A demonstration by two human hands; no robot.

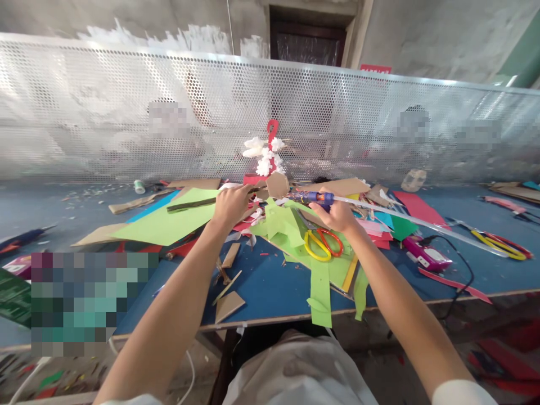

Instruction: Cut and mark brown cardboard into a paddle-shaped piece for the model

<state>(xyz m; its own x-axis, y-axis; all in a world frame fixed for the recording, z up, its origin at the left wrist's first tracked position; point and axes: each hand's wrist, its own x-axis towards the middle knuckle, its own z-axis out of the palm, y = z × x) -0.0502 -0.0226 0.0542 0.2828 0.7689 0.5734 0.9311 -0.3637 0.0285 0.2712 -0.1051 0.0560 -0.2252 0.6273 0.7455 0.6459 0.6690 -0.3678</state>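
My right hand [335,214] is wrapped round a blue hot glue gun [310,197], its nozzle pointing left. A long clear glue stick [405,218] runs out of its back. My left hand [234,205] is closed on a dark brown strip [194,205] that reaches out to the left over a light green sheet [169,219]. A cardboard hexagon [277,184] sits close to the nozzle, just beyond my left fingertips; whether they touch it I cannot tell. Scissors [318,247] with a yellow and an orange handle lie on green paper scraps [282,222].
Behind stands a red hook-shaped piece with white flowers [270,157], before a perforated metal screen [126,112]. Pliers [502,242], a magenta box [426,254] with a black cable and red paper [422,211] lie right. Cardboard pieces [230,306] lie near the front edge.
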